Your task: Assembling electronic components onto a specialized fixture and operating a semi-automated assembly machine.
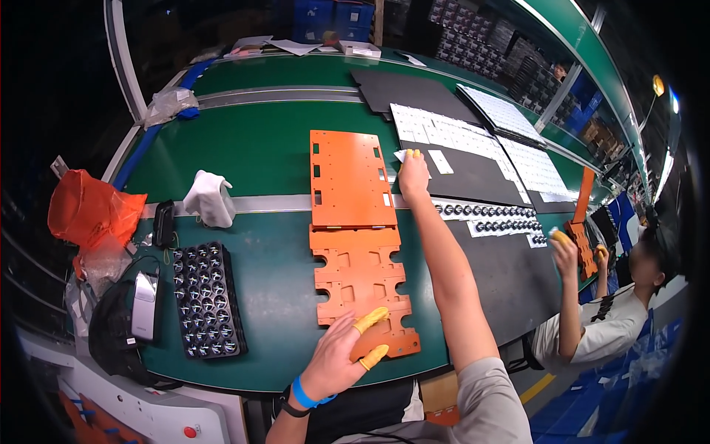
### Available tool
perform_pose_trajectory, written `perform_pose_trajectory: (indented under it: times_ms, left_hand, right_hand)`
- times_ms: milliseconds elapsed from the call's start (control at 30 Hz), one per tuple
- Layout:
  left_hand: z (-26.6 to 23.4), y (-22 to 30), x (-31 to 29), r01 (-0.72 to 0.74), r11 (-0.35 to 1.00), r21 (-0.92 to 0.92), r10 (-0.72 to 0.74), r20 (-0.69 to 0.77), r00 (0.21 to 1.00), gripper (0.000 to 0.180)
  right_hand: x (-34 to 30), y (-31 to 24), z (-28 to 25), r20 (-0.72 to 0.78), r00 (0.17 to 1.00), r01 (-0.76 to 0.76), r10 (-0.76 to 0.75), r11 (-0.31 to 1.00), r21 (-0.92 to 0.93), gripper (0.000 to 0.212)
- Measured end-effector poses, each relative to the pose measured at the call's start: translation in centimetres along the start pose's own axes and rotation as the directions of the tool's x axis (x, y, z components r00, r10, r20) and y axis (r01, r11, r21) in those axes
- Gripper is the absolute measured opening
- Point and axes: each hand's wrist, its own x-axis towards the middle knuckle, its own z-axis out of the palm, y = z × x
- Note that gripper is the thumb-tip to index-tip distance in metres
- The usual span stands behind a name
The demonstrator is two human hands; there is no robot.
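Note:
An orange hinged fixture [353,177] lies opened out in front of me, its flat plate at the far side and its notched half [359,277] nearer. Over the near end of that notched half is my left hand [336,355], with yellow finger cots on the thumb and index finger. Those fingers are apart and hold nothing. My right arm reaches forward past the fixture's right side. My right hand [414,177], also in yellow finger cots, pinches a small white card [401,155] at the left edge of a black mat [473,170]. Another small white card [441,161] lies beside it.
White card sheets [444,126] cover part of the mats. Rows of small black round parts [506,226] lie to the right. Left are a black tray [207,300] of round parts, a phone [145,303] and an orange bag [92,211]. A co-worker [592,325] handles another orange fixture [583,240].

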Motion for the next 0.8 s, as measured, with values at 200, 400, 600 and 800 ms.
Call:
perform_pose_trajectory:
  times_ms: [200, 400, 600, 800]
  left_hand:
    - [0.1, 0.0, -0.1, -0.013, 1.0, 0.016, 0.013, -0.01, 1.0, 0.057]
    - [0.0, 0.1, 0.0, -0.02, 1.0, -0.002, 0.02, 0.002, 1.0, 0.057]
    - [0.0, -0.1, 0.1, 0.001, 1.0, -0.013, -0.001, 0.021, 1.0, 0.057]
    - [-0.3, 0.1, 0.2, 0.013, 1.0, -0.009, -0.013, 0.025, 1.0, 0.058]
  right_hand:
    - [-0.4, -0.1, -1.3, 0.04, 0.996, 0.078, -0.075, 0.994, -0.074, 0.02]
    - [0.8, 0.6, -2.0, 0.123, 0.981, 0.169, -0.15, 0.972, -0.161, 0.017]
    - [2.2, 3.3, -3.2, 0.178, 0.938, 0.327, -0.298, 0.931, -0.161, 0.019]
    - [2.6, 5.1, -3.9, 0.134, 0.918, 0.391, -0.373, 0.907, -0.154, 0.013]
